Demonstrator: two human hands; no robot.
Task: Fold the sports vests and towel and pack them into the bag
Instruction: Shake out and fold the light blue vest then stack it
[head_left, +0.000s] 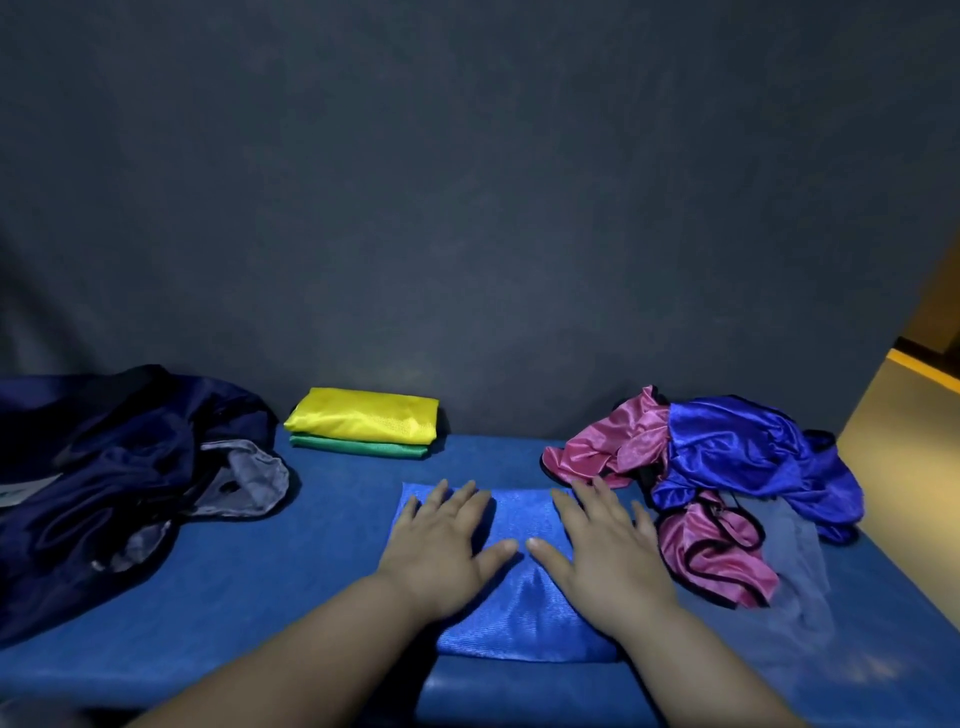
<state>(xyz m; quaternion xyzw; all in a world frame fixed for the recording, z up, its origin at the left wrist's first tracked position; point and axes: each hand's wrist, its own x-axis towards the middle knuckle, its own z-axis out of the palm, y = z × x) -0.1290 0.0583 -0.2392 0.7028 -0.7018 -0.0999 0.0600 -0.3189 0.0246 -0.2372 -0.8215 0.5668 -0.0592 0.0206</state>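
Navy bag (119, 467) slumps at nine o'clock; folded yellow vest (363, 420) tops a green vest (358, 448) at eleven. Left hand (441, 540) and right hand (608, 545), fingers flat, press the folded blue vest (524, 618) at six, likely setting its creases; crumpled pink vest (597, 447) and royal-blue vest (737, 447) wait at three.

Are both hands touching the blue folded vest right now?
Touching. The head view shows the left hand and right hand pressed flat on the blue folded vest.

Dark grey wall (467, 182), blue tabletop (311, 525)
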